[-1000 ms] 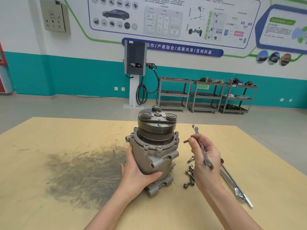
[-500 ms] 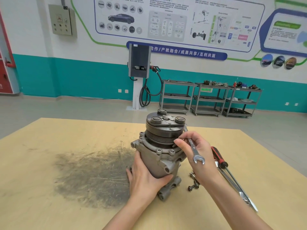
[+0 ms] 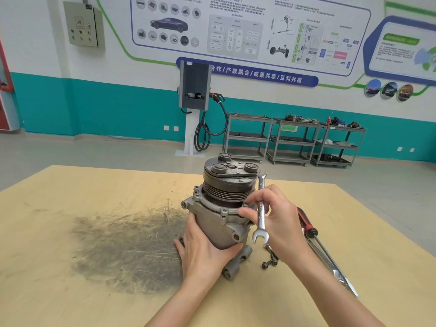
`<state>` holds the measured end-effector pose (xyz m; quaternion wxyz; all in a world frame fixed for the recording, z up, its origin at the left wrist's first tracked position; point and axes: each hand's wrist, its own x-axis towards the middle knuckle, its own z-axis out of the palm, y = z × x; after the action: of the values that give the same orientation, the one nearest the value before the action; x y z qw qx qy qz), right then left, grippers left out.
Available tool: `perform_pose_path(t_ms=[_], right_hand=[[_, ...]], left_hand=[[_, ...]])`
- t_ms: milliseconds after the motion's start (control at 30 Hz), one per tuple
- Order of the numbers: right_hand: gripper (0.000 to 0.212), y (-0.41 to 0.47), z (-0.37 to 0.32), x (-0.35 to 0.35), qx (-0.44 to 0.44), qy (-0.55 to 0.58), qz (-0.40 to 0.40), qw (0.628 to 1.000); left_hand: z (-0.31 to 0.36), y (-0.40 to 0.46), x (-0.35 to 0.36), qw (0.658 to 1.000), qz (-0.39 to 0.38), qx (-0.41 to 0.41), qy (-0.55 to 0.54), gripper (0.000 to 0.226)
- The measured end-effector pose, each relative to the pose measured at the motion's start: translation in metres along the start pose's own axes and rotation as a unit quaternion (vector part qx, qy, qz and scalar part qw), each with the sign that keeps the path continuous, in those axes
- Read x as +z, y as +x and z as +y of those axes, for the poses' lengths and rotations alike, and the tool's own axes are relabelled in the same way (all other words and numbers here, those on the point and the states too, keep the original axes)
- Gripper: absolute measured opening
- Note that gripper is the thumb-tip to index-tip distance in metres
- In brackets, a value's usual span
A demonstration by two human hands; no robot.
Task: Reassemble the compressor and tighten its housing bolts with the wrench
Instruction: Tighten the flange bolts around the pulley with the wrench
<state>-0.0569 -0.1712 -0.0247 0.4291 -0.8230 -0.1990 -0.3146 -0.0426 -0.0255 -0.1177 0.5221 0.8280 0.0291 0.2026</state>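
Cast grey aluminium compressor with dark ribbed pulley is standing upright on pale plywood table, beside a sooty scratched smudge. Left hand is wrapping its grip round the housing. Right hand is holding a chrome open-end wrench, shank lettering too small to read, while fingertips are pinching at a flange bolt. Loose bolts and red-handled screwdriver are lying to the right. Wall banner is reading 合作/产教融合/成果共享/互利共赢.

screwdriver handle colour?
Red with black ends, on the screwdriver lying right of the compressor; head view, the only one.
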Motion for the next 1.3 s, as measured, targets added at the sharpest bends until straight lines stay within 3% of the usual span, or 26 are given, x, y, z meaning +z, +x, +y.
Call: perform_pose_path(t_ms=[167,333,500,667,967,1300], right_hand=[[0.019,-0.004,0.006,0.005,0.056,0.086,0.113,0.988],[0.030,-0.002,0.016,0.026,0.162,0.199,0.080,0.963],[0.026,0.005,0.023,0.052,0.253,0.273,0.133,0.918],[0.019,0.011,0.021,0.062,0.285,0.324,0.169,0.886],[0.021,0.015,0.030,0.060,0.293,0.332,0.135,0.886],[0.027,0.039,0.040,0.057,0.303,0.388,0.023,0.870]], left_hand=[[0.001,-0.002,-0.003,1.000,-0.013,0.013,-0.022,0.136],[0.000,-0.002,-0.003,0.999,-0.009,0.012,-0.047,0.141],[-0.002,0.005,-0.005,0.998,-0.015,-0.001,-0.058,0.145],[-0.003,0.008,-0.006,0.998,-0.015,0.000,-0.055,0.143],[-0.002,0.006,-0.006,0.999,0.009,0.028,-0.043,0.134],[-0.008,0.003,-0.002,0.995,0.093,0.012,-0.032,0.120]])
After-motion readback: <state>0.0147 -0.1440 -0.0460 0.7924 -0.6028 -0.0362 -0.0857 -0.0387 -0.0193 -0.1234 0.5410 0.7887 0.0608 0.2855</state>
